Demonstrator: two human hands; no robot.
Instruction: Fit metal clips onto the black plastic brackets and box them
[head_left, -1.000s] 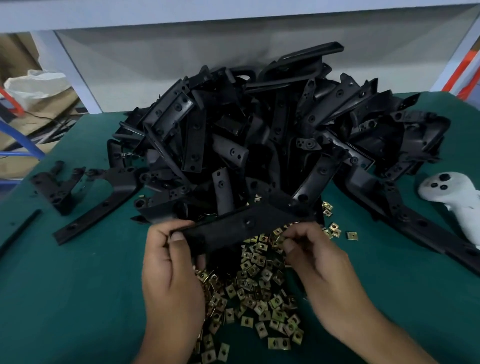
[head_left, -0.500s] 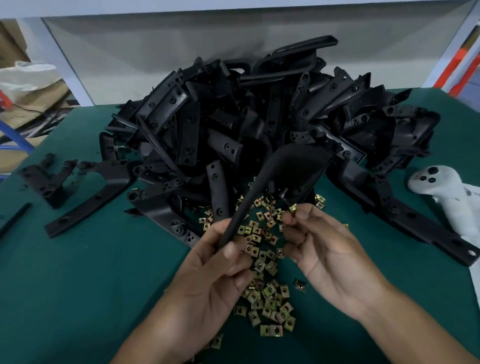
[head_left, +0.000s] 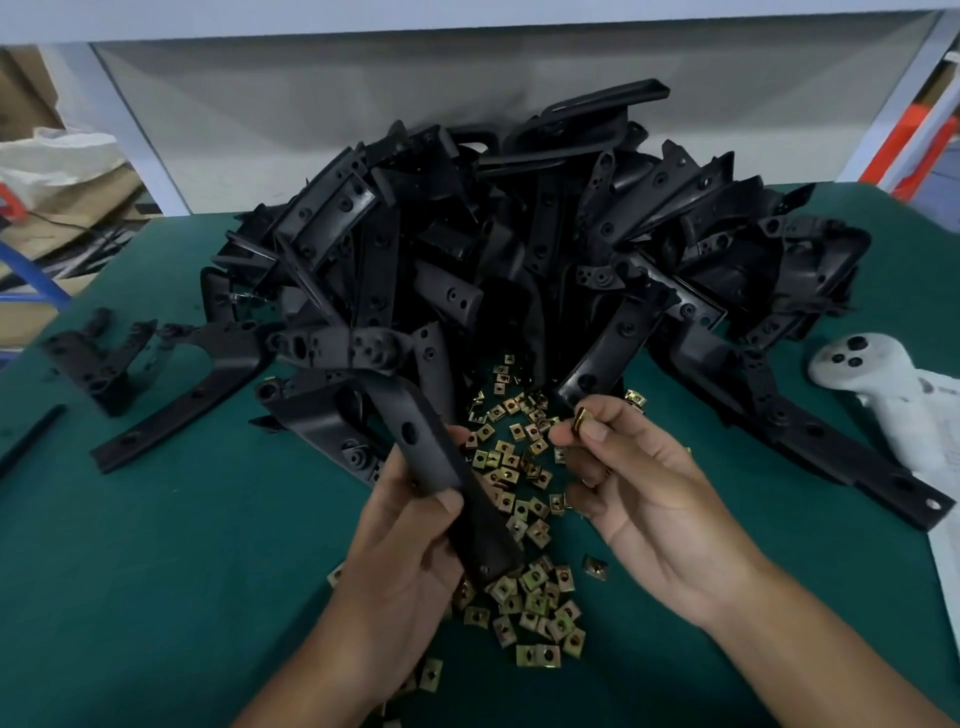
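Right hand (head_left: 644, 499): thumb and forefinger tips pressed together on one brass-coloured metal clip (head_left: 581, 417), held on edge above the table; remaining fingers loosely curled beneath.

Left hand (head_left: 410, 551): thumb lies across the face of a black plastic bracket (head_left: 431, 457), the other fingers wrapped behind it. The bracket is a flat strip with a hole near its upper part; it runs slantwise from above the fingers down past the palm, lower end just over the loose clips.

Between and below both hands: loose clips (head_left: 524, 519), small square brass pieces scattered flat on the green mat (head_left: 156, 571), thickest directly under the fingertips and trailing toward the wrists. The pinched clip and the held bracket are apart, with a gap between them.

Beyond the fingertips: pile of brackets (head_left: 519, 260), black, heaped and interlocked, filling the middle of the table.

Left of the left hand, well apart: separate brackets (head_left: 171, 384) lying flat on the mat.

Right of the right hand, well apart: white controller (head_left: 878, 384), resting on a sheet of paper (head_left: 945, 561) at the table edge.

Behind the pile: grey panel (head_left: 363, 104).
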